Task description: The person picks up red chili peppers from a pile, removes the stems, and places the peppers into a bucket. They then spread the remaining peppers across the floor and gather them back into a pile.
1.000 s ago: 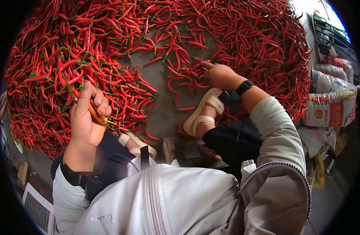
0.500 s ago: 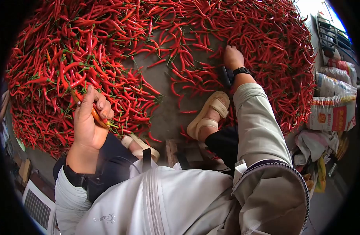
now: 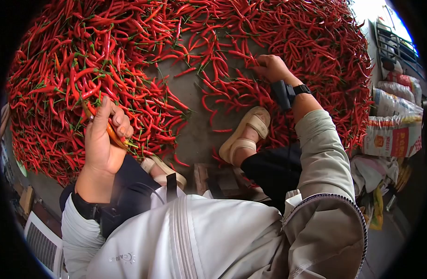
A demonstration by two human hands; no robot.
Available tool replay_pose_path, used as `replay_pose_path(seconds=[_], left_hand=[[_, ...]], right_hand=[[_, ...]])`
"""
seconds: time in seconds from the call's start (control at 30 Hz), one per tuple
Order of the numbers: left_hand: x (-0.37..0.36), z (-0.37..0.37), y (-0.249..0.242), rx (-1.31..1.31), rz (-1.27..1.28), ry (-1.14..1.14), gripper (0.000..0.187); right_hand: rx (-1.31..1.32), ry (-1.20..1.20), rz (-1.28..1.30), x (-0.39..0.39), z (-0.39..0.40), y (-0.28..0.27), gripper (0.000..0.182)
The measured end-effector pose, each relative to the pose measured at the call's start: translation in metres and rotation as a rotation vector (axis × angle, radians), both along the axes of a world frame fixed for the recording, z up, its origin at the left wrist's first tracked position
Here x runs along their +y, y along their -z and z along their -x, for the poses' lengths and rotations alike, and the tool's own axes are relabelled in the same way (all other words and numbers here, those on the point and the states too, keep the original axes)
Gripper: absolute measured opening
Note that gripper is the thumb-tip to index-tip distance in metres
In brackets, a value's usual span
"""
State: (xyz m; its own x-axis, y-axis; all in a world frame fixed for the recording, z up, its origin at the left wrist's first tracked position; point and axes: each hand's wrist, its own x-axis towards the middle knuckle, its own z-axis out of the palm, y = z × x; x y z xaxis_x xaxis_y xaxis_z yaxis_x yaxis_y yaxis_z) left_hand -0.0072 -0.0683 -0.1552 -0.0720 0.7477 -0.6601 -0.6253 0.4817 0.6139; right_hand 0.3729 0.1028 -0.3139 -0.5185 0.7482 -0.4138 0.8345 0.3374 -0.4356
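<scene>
My left hand (image 3: 106, 132) is closed around a few orange and green-tinged chili peppers (image 3: 116, 138), whose green stems stick out below the fingers. Behind it rises a thick heap of red chili peppers (image 3: 69, 116) with green stems. On the right, my right hand (image 3: 271, 69) bends over the edge of another spread of red chili peppers (image 3: 315, 60). Its fingertips are pinched together at a red chili pepper (image 3: 251, 60); the fingers partly hide the grip. A dark device on a black strap (image 3: 285, 94) sits on that wrist.
Bare grey floor (image 3: 188, 90) shows between the two spreads, with loose peppers along it. My sandalled feet (image 3: 246, 137) rest close to the peppers. Printed sacks (image 3: 392, 135) stand at the right, and a white grille (image 3: 42, 244) lies at lower left.
My right hand has shifted left and turned, its fingers now at the pepper spread's inner edge. My left hand has stayed nearly in place, still holding its peppers.
</scene>
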Motion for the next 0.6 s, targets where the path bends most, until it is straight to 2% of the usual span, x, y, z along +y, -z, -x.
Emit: replay_pose_path(seconds=[0.07, 0.17, 0.27, 0.37, 0.4, 0.47, 0.5, 0.57, 0.6], left_hand=[[0.0, -0.001, 0.0, 0.0, -0.001, -0.002, 0.027], [0.0, -0.001, 0.002, -0.012, 0.012, -0.015, 0.027], [0.0, 0.001, 0.003, -0.015, -0.002, -0.01, 0.027], [0.002, 0.0, 0.002, -0.023, 0.015, -0.027, 0.027], [0.002, 0.0, 0.002, -0.019, 0.012, -0.016, 0.027], [0.002, 0.0, 0.003, -0.016, 0.003, -0.002, 0.027], [0.002, 0.0, 0.003, -0.017, 0.004, -0.003, 0.027], [0.001, 0.0, 0.003, -0.037, 0.016, -0.007, 0.028], [0.001, -0.001, 0.002, -0.04, 0.013, -0.008, 0.028]], right_hand=[[0.066, 0.005, 0.009, -0.001, 0.017, 0.0, 0.021], [0.119, -0.027, -0.115, -0.005, 0.048, 0.009, 0.017], [-0.306, -0.051, -0.116, -0.005, 0.08, 0.016, 0.019], [-0.238, -0.133, -0.246, -0.004, 0.083, 0.047, 0.019], [-0.233, -0.135, -0.245, -0.006, 0.09, 0.039, 0.019], [-0.049, 0.011, -0.043, -0.017, 0.105, 0.007, 0.017], [-0.05, 0.009, -0.043, -0.019, 0.104, 0.003, 0.017], [0.331, 0.345, 0.444, -0.022, 0.098, -0.003, 0.018], [0.328, 0.344, 0.442, -0.024, 0.095, -0.003, 0.018]])
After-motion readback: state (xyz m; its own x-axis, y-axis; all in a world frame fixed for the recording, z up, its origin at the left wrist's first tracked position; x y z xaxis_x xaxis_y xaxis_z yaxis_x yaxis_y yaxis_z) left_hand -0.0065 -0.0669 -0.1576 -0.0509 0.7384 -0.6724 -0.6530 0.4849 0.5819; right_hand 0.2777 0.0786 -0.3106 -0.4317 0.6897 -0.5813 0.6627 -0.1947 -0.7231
